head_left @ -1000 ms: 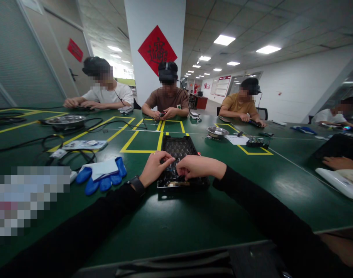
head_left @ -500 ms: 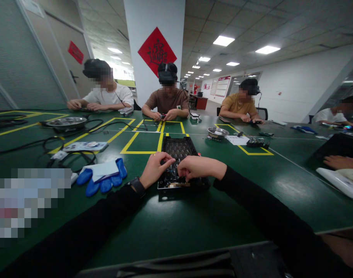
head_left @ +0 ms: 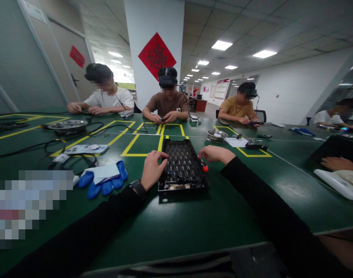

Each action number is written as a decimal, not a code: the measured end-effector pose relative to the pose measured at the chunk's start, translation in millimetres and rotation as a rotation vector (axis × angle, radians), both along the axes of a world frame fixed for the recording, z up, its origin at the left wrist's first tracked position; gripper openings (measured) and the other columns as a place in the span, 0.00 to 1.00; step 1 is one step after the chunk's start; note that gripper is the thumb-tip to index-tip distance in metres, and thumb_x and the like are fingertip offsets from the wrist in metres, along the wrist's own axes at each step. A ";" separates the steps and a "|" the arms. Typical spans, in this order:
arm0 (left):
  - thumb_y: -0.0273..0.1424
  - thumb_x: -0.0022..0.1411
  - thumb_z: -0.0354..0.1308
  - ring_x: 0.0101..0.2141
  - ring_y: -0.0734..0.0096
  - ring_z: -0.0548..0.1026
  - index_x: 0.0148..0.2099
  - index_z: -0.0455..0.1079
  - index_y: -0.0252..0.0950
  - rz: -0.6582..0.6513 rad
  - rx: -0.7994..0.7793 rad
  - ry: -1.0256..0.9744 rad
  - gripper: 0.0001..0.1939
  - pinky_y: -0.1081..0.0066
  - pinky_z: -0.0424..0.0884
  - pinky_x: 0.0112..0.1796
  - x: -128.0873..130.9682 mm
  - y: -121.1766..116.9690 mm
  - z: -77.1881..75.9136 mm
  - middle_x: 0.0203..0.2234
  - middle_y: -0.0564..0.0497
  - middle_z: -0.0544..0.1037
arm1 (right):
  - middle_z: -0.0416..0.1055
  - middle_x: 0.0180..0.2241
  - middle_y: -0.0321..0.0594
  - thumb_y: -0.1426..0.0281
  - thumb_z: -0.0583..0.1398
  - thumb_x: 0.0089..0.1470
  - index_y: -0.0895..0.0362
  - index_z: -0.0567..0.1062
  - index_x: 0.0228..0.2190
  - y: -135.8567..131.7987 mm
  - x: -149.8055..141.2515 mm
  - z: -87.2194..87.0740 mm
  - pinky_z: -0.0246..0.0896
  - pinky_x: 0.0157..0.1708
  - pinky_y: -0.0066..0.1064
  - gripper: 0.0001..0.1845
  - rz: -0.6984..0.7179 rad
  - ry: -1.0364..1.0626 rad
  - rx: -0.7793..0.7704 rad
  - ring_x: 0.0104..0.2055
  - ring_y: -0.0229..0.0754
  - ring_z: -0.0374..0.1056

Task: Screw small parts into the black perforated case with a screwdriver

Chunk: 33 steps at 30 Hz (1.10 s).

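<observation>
A shallow black case (head_left: 180, 158), its floor marked with rows of small pale shapes, lies in front of me. Dark wires or parts and a tan strip sit at its near end. My left hand (head_left: 154, 166) rests at the case's left edge, thumb and index finger apart, nothing visible between them. On the right, my right hand (head_left: 215, 153) hovers beside the case with fingers bent and slightly parted. Its fingertips are close to a small red-and-black tool (head_left: 205, 168) lying along the case's right side; whether they touch it I cannot tell.
Blue-and-white gloves (head_left: 102, 179), a flat printed packet (head_left: 86, 149) and black cables lie to the left. Metal bowls (head_left: 217, 134) and a black part (head_left: 255, 144) stand farther off. Co-workers sit across the green table; another person's hand (head_left: 340, 163) is at right.
My right hand has moved from over the case to its right side, near the red-and-black tool. My left hand has drawn back slightly to the left edge, uncovering the case's interior.
</observation>
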<state>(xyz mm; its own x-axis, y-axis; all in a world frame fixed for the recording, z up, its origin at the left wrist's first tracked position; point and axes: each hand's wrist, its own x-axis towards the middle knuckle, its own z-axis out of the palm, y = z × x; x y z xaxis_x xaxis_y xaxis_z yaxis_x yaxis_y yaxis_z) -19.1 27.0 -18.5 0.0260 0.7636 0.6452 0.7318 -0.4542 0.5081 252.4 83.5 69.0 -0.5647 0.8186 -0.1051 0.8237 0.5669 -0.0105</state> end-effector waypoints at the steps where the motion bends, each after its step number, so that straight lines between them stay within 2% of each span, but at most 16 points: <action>1: 0.28 0.55 0.53 0.41 0.64 0.67 0.40 0.71 0.38 0.022 -0.014 -0.018 0.10 0.63 0.62 0.45 -2.0 3.0 -2.8 0.36 0.49 0.71 | 0.73 0.31 0.39 0.85 0.59 0.37 0.55 0.74 0.40 6.3 5.2 -6.5 0.52 0.28 0.27 0.26 0.014 0.003 -0.050 0.28 0.37 0.65; 3: 0.25 0.52 0.52 0.41 0.64 0.67 0.42 0.71 0.39 0.029 -0.090 -0.053 0.15 0.63 0.63 0.45 -5.5 8.9 -8.2 0.37 0.49 0.70 | 0.72 0.33 0.40 0.83 0.59 0.38 0.55 0.73 0.42 15.0 10.9 -19.3 0.53 0.30 0.27 0.26 0.076 0.001 -0.061 0.31 0.39 0.66; 6: 0.24 0.52 0.50 0.40 0.66 0.67 0.42 0.71 0.39 -0.010 -0.192 -0.106 0.16 0.64 0.65 0.44 -8.7 15.8 -13.3 0.36 0.49 0.70 | 0.72 0.34 0.44 0.82 0.57 0.42 0.57 0.74 0.40 18.2 12.5 -32.5 0.53 0.33 0.28 0.21 0.095 -0.040 0.078 0.35 0.41 0.66; 10: 0.25 0.53 0.50 0.37 0.68 0.68 0.40 0.72 0.38 0.008 -0.221 -0.126 0.14 0.65 0.65 0.43 -11.1 19.5 -14.7 0.36 0.49 0.71 | 0.70 0.37 0.47 0.75 0.54 0.52 0.56 0.73 0.44 9.5 21.6 -37.9 0.54 0.38 0.29 0.17 0.154 0.017 0.219 0.40 0.43 0.66; 12: 0.26 0.53 0.51 0.36 0.69 0.68 0.39 0.72 0.37 0.040 -0.226 -0.130 0.12 0.65 0.65 0.43 -13.7 19.4 -14.1 0.35 0.49 0.71 | 0.69 0.39 0.48 0.73 0.52 0.55 0.57 0.71 0.46 4.0 31.5 -37.6 0.55 0.41 0.30 0.17 0.132 0.110 0.258 0.42 0.43 0.65; 15: 0.28 0.53 0.53 0.35 0.68 0.69 0.38 0.72 0.37 0.075 -0.173 -0.139 0.10 0.65 0.65 0.42 -17.4 16.8 -8.2 0.34 0.49 0.71 | 0.69 0.41 0.49 0.71 0.51 0.56 0.58 0.70 0.45 -1.3 38.9 -34.7 0.57 0.42 0.33 0.16 -0.014 0.432 0.373 0.42 0.45 0.65; 17: 0.31 0.55 0.54 0.37 0.67 0.69 0.38 0.72 0.37 0.045 -0.081 -0.149 0.09 0.65 0.65 0.42 -16.3 13.3 1.1 0.35 0.48 0.71 | 0.69 0.39 0.46 0.68 0.51 0.56 0.57 0.67 0.44 -3.8 29.8 -32.3 0.59 0.38 0.34 0.14 -0.114 0.808 0.449 0.39 0.44 0.66; 19: 0.34 0.57 0.53 0.38 0.68 0.69 0.39 0.72 0.37 -0.058 0.000 -0.159 0.10 0.66 0.65 0.43 -10.3 9.0 13.8 0.37 0.49 0.72 | 0.68 0.30 0.40 0.61 0.50 0.56 0.56 0.65 0.41 -7.9 8.0 -31.6 0.60 0.29 0.31 0.15 -0.201 1.254 0.461 0.28 0.39 0.64; 21: 0.36 0.59 0.51 0.35 0.69 0.70 0.38 0.71 0.37 -0.214 -0.008 -0.173 0.11 0.69 0.66 0.40 0.2 5.7 25.9 0.34 0.50 0.73 | 0.63 0.24 0.34 0.56 0.48 0.56 0.55 0.63 0.34 -14.9 -21.1 -33.9 0.55 0.21 0.25 0.15 -0.202 1.616 0.340 0.20 0.34 0.57; 23: 0.39 0.61 0.48 0.33 0.70 0.70 0.39 0.71 0.36 -0.317 -0.062 -0.190 0.15 0.70 0.66 0.37 12.4 4.3 33.5 0.31 0.51 0.73 | 0.62 0.22 0.32 0.53 0.48 0.54 0.55 0.60 0.29 -23.7 -48.6 -38.6 0.49 0.16 0.23 0.17 -0.163 1.828 0.081 0.16 0.30 0.52; 26: 0.40 0.62 0.46 0.30 0.71 0.70 0.38 0.71 0.35 -0.355 -0.132 -0.188 0.17 0.72 0.65 0.34 25.0 5.4 33.7 0.27 0.52 0.73 | 0.65 0.20 0.33 0.50 0.49 0.53 0.55 0.59 0.30 -35.4 -73.6 -46.7 0.42 0.13 0.22 0.20 -0.196 1.869 -0.373 0.13 0.29 0.47; 27: 0.40 0.62 0.46 0.29 0.71 0.70 0.37 0.71 0.34 -0.344 -0.155 -0.191 0.17 0.72 0.64 0.33 26.5 6.3 32.2 0.26 0.52 0.73 | 0.65 0.19 0.32 0.50 0.50 0.52 0.54 0.59 0.31 -37.9 -76.7 -48.7 0.41 0.12 0.22 0.20 -0.223 1.877 -0.454 0.12 0.28 0.46; 30: 0.40 0.62 0.46 0.28 0.72 0.69 0.37 0.71 0.34 -0.326 -0.211 -0.199 0.18 0.72 0.64 0.31 25.7 8.3 28.9 0.26 0.52 0.73 | 0.62 0.17 0.29 0.51 0.51 0.52 0.54 0.59 0.33 -40.6 -74.6 -51.0 0.38 0.13 0.21 0.19 -0.264 1.936 -0.525 0.12 0.28 0.42; 33: 0.41 0.61 0.49 0.30 0.71 0.70 0.37 0.72 0.34 -0.395 -0.235 -0.160 0.17 0.72 0.64 0.32 25.9 5.4 30.7 0.29 0.51 0.75 | 0.60 0.17 0.28 0.55 0.50 0.53 0.54 0.59 0.35 -42.0 -66.6 -48.3 0.42 0.14 0.21 0.15 -0.239 1.933 -0.589 0.12 0.29 0.45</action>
